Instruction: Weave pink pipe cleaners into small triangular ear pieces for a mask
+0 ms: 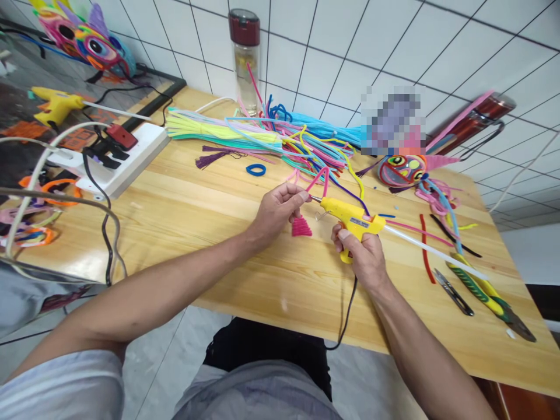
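Observation:
My right hand [362,256] grips a yellow hot glue gun [350,216] by its handle, with a long white glue stick [433,251] coming out of its back end. The gun's metal nozzle points left and meets the fingertips of my left hand [280,211]. Pinched in those fingers is a pink pipe cleaner [322,179], bent into a zigzag above them. A small ridged pink piece [301,226] shows just below the left fingertips; whether it is joined to the pipe cleaner I cannot tell.
Bundled colourful pipe cleaners [227,131] lie along the wall beside a glass bottle [245,64]. A blue ring [256,170] sits nearer me. On the right are a decorated mask-like piece [402,169], thread snips [454,293] and pliers [494,300]. A power strip [131,160] with cords stands left.

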The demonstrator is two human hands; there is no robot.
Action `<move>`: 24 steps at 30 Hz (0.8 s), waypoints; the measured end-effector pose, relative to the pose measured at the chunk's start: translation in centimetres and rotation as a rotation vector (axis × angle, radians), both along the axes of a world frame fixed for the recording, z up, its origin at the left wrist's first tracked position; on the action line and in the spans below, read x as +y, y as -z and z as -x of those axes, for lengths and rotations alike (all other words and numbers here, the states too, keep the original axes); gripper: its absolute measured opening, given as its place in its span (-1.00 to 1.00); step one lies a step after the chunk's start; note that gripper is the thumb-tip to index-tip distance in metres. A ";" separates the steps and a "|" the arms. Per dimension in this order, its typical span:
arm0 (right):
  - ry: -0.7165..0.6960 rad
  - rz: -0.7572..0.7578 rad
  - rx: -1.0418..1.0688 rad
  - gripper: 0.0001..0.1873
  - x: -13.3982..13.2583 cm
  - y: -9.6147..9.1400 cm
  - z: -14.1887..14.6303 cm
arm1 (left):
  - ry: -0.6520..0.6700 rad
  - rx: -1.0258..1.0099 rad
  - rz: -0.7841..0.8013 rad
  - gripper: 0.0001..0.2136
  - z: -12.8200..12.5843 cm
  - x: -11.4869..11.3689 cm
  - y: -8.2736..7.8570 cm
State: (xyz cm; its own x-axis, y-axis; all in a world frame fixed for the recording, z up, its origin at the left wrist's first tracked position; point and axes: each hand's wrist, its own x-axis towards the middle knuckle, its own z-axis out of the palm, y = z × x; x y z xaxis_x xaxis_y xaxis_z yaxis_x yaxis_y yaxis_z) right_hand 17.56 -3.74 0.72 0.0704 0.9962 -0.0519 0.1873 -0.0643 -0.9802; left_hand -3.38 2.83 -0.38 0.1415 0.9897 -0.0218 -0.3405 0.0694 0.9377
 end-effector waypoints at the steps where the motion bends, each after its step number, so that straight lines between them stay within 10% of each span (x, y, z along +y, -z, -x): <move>1: -0.004 -0.001 0.005 -0.66 0.0 0.0 0.0 | 0.000 0.002 0.000 -0.67 0.0 0.0 0.0; 24: -0.018 -0.015 0.003 -0.64 -0.1 0.1 -0.1 | -0.008 0.014 -0.017 -0.71 0.0 0.0 -0.2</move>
